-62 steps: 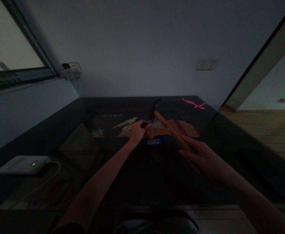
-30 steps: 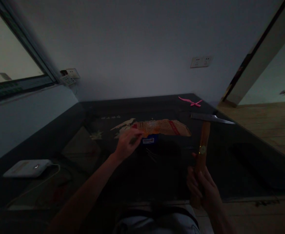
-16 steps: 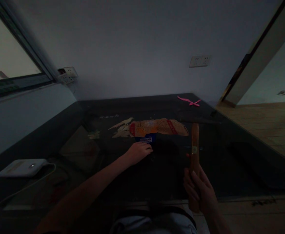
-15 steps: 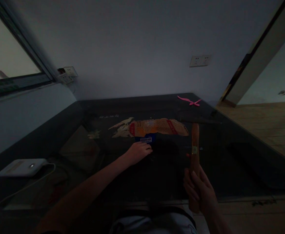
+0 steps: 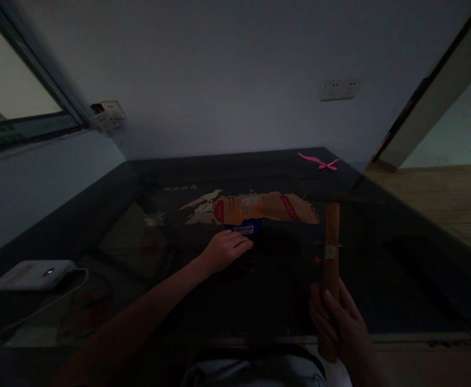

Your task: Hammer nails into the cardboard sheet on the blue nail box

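Observation:
The scene is very dark. My right hand is wrapped round the wooden handle of a hammer, held upright near the table's front edge; its dark metal head is barely visible at the top. My left hand rests on the dark glass table, fingers together and curled down, just in front of a small blue box. Whether the hand holds anything is hidden. An orange patterned wrapper lies across the top of the blue box.
A white device with a cable lies at the table's left. A pink ribbon lies at the far right corner. Wall sockets are on the back wall, a window on the left, a wooden floor on the right.
My right hand drew the hammer back from the wrapper and stood it upright near the front edge. My left hand left the wrapper and came down onto the table before the blue box.

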### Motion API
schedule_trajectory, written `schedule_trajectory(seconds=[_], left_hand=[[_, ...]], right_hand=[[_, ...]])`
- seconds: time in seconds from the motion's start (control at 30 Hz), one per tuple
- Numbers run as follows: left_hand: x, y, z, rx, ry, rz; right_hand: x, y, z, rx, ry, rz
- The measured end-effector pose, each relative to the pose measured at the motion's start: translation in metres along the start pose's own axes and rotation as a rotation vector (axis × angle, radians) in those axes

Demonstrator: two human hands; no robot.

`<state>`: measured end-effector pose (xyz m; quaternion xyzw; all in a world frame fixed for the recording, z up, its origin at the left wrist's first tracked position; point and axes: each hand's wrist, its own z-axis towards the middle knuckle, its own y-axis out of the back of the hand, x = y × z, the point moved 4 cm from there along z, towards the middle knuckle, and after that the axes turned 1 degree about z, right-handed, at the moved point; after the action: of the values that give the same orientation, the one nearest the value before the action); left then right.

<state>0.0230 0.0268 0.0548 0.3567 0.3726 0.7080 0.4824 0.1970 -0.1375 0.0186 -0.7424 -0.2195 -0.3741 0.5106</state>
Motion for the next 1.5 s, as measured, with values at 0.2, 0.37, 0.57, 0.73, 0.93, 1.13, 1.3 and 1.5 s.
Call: schedule_trajectory(seconds=[0.2, 0.37, 0.57, 0.73, 0.93, 1.13, 1.3, 1.5], left_hand=[[0.010, 0.037, 0.006, -0.237, 0.111, -0.165], [0.046, 0.056, 0.019, -0.472, 0.428, -0.276], [0.093, 0.032, 0.043, -0.623, 0.675, -0.583], [0.104, 0.009, 0.046, -0.519, 0.712, -0.656], [0.098, 0.006, 0.042, -0.450, 0.695, -0.649], [0.099, -0.001, 0.037, -0.448, 0.693, -0.638], [0.099, -0.006, 0.035, -0.429, 0.682, -0.654], [0.099, -0.007, 0.034, -0.421, 0.681, -0.632]], right_hand=[[-0.004, 0.007, 0.001, -0.086, -0.015, -0.036], [-0.006, 0.009, 0.002, -0.103, -0.006, -0.024], [-0.004, 0.004, 0.001, -0.108, -0.029, -0.041], [-0.002, 0.001, 0.002, -0.080, -0.042, -0.058], [-0.006, 0.004, 0.005, -0.033, -0.050, -0.060], [-0.004, 0.002, 0.003, -0.031, -0.046, -0.092], [-0.005, -0.001, 0.003, -0.037, -0.034, -0.113], [0.007, -0.005, 0.007, 0.010, 0.058, -0.378]])
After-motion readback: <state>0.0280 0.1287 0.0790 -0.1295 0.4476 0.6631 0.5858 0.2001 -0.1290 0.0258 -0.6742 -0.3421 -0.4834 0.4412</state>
